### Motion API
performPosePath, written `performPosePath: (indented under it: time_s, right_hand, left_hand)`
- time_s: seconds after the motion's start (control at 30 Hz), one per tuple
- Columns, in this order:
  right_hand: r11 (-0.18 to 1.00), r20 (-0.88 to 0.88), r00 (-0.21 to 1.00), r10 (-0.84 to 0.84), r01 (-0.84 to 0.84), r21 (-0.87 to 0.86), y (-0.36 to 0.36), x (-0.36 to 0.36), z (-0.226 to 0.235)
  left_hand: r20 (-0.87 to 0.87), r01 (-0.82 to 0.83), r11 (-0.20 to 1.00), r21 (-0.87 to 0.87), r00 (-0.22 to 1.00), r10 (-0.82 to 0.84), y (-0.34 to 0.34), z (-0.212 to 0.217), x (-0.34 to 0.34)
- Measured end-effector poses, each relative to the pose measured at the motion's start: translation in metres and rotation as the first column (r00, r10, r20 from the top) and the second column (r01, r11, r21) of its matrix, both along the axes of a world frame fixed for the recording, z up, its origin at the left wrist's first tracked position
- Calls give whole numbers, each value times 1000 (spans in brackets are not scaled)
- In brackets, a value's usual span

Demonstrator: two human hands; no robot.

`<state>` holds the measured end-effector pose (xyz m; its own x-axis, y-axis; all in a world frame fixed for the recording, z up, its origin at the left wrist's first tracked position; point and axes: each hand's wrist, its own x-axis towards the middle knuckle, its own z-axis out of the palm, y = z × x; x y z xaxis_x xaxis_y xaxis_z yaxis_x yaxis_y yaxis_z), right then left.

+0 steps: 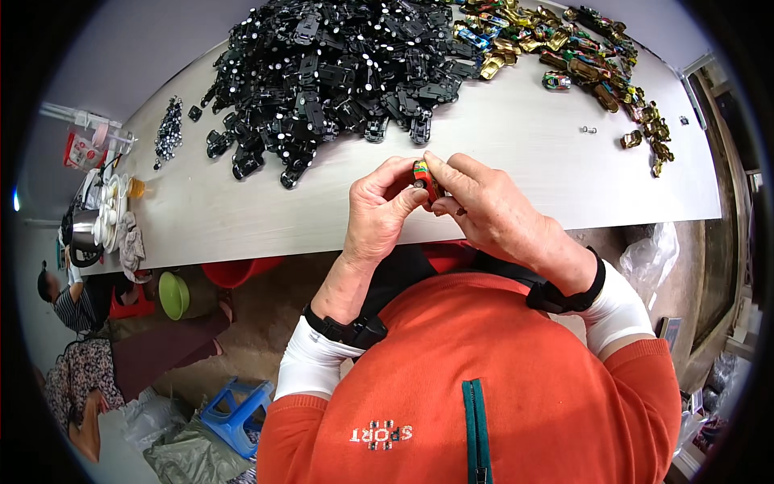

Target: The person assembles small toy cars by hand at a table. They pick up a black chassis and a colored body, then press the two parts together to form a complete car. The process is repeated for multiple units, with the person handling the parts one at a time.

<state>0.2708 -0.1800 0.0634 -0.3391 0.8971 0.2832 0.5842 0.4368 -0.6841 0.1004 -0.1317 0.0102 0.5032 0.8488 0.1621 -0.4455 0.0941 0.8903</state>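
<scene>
Between my two hands, just over the near edge of the table, is a small red toy car [425, 177] with yellow and green markings. My left hand [380, 202] pinches it from the left with thumb and fingers. From the right, my right hand [484, 198] grips the same car, its fingers covering much of it. Beyond them rises a large heap of black toy car chassis [322, 73] with white wheel parts. To the far right spreads a pile of colourful and gold toy car bodies [580, 52]; one car [556, 81] lies apart from it.
A small pile of wheel pieces [168, 133] lies on the table's left, and a pair of wheels [588, 130] on the right. A kettle [85, 238] stands at the left end. Below are a green basin [173, 295] and a blue stool [238, 415]. Other people sit at left.
</scene>
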Motion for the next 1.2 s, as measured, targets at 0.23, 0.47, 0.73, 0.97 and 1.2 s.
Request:
performPosePath:
  time_s: [0.23, 0.47, 0.73, 0.97, 1.2]
  right_hand:
    - [858, -402, 914, -49, -167, -485, 19, 17, -6]
    - [808, -369, 891, -264, -4, -589, 20, 22, -21]
    - [903, -398, 890, -220, 33, -428, 7, 25, -33]
    - [988, -367, 917, -157, 150, -48, 7, 23, -34]
    - [987, -317, 944, -87, 125, 100, 9, 26, -44]
  left_hand:
    - [-60, -8, 985, -172, 998, -2, 1, 11, 6]
    - [59, 36, 916, -400, 998, -14, 10, -19, -3]
    - [87, 8, 887, -462, 996, 36, 11, -28, 6]
    - [-7, -120, 966, -228, 993, 122, -3, -7, 15]
    - [-2, -93, 923, -373, 995, 100, -8, -4, 18]
